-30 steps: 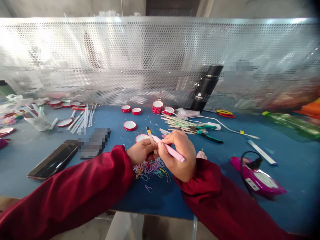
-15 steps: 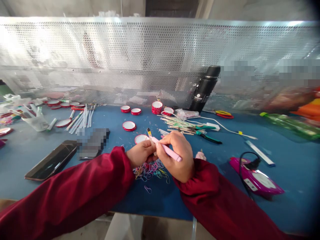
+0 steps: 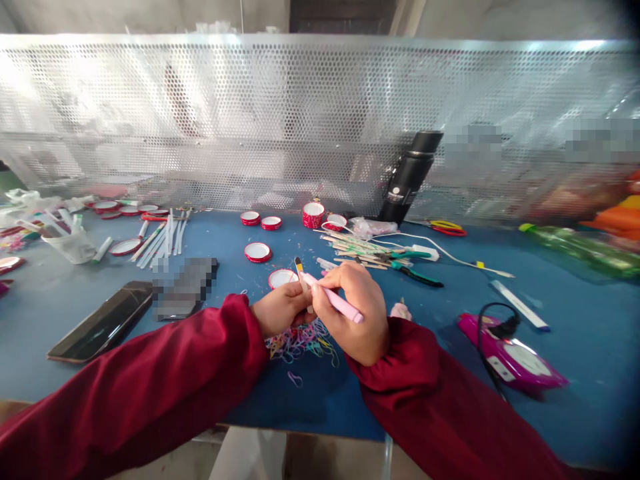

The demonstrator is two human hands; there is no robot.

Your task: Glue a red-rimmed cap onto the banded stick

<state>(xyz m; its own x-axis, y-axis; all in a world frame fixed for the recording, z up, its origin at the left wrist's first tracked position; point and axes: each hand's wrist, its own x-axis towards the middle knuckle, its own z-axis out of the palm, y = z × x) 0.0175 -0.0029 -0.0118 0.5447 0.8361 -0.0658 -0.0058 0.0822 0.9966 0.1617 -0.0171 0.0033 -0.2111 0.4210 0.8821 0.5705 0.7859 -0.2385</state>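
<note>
Low over the blue table, my left hand (image 3: 280, 309) pinches a thin flat stick (image 3: 299, 267) whose upper end is black with a yellow-orange band below. My right hand (image 3: 359, 310) is closed round a pink marker pen (image 3: 341, 305), its tip at the side of the stick under the coloured end. Whether the tip touches the stick I cannot tell. Just below both hands lies a pile of coloured elastic bands (image 3: 300, 342), partly covered by them. A red-rimmed lid with a white inside (image 3: 281, 277) sits behind my left hand.
More red-rimmed lids (image 3: 258, 251) lie farther back. To the right are a heap of sticks (image 3: 357, 250), green-handled pliers (image 3: 417, 273), a black bottle (image 3: 410, 180) and a magenta device (image 3: 515, 357). Phones (image 3: 105, 320), glue sticks (image 3: 163, 240) and a cup of pens (image 3: 73, 245) occupy the left.
Almost nothing differs. Both hands keep the same hold on stick and pen, with at most a tiny shift at the stick; the whole view has moved very slightly.
</note>
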